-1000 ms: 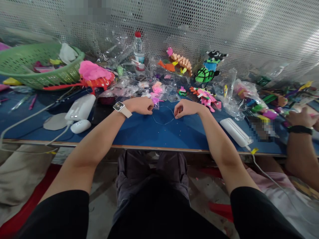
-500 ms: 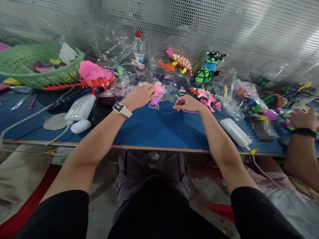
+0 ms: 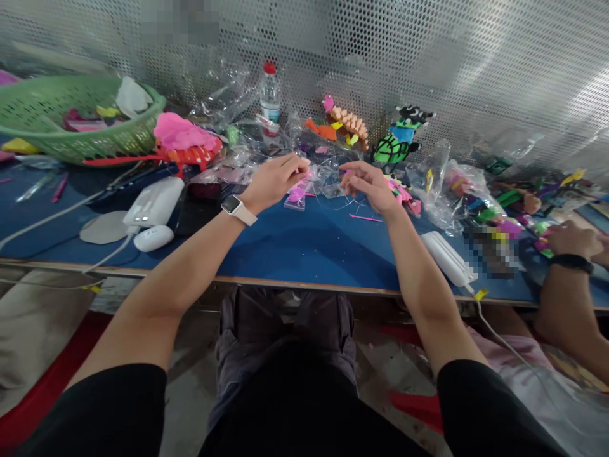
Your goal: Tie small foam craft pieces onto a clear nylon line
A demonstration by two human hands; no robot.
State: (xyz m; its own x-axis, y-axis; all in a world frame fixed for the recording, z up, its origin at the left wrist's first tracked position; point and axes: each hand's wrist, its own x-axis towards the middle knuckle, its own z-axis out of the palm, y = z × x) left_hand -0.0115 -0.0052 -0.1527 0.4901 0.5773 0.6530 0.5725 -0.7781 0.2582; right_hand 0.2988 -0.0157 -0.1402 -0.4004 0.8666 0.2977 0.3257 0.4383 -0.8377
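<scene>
Little clear bags (image 3: 295, 195) of pink bits lie in front of the water bottle (image 3: 270, 95). Left hand (image 3: 273, 181) pinches one; right hand (image 3: 368, 185) is loosely spread, empty. Most bags look untouched.

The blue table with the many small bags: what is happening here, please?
A seated person works at the blue table with both bare hands. The left hand, with a watch on its wrist, has its fingertips together at a pink piece among the small clear bags; whether it grips it is unclear. The right hand hovers beside it, fingers loosely spread, holding nothing visible. Foam animals stand at the back, and a co-worker's hand is at the far right.
</scene>
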